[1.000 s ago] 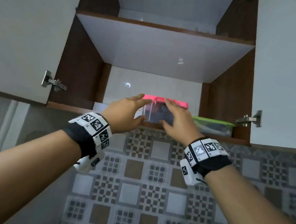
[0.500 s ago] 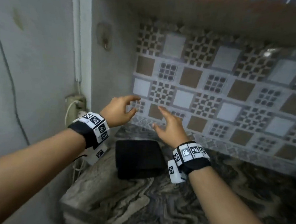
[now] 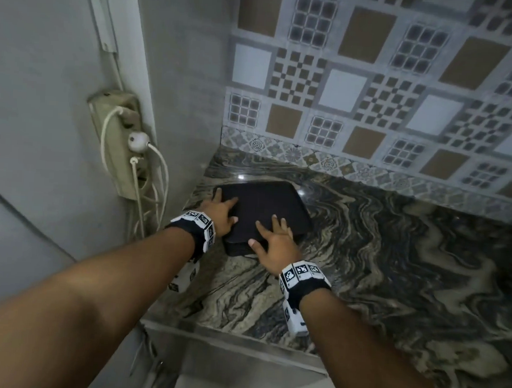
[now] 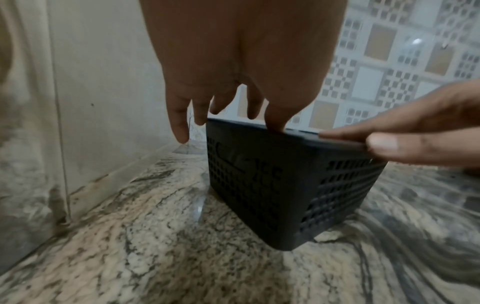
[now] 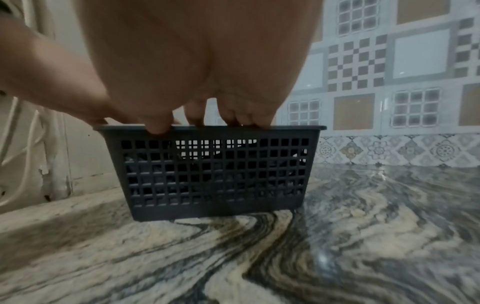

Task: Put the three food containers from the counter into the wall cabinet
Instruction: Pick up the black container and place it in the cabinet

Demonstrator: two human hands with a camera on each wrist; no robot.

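Observation:
A black food container (image 3: 266,206) with lattice walls and a flat lid stands on the marbled counter (image 3: 394,262), in the corner by the left wall. My left hand (image 3: 220,212) lies over its left edge, thumb on the lid. Its fingers (image 4: 182,127) hang straight down beside the left wall of the container (image 4: 272,185). My right hand (image 3: 273,240) rests flat on the near part of the lid, with the thumb against the near rim. In the right wrist view its fingertips (image 5: 233,121) touch the top rim of the container (image 5: 213,174). The wall cabinet is out of view.
A power strip (image 3: 117,143) with white cables hangs on the left wall, close to my left wrist. Patterned tiles (image 3: 375,81) back the counter. The counter's front edge (image 3: 225,339) runs under my forearms, and bare marble stretches away to the right.
My view dropped from the open cabinet, where both hands were at the pink-lidded container, to the counter. Both hands then came down from mid-air onto the black container.

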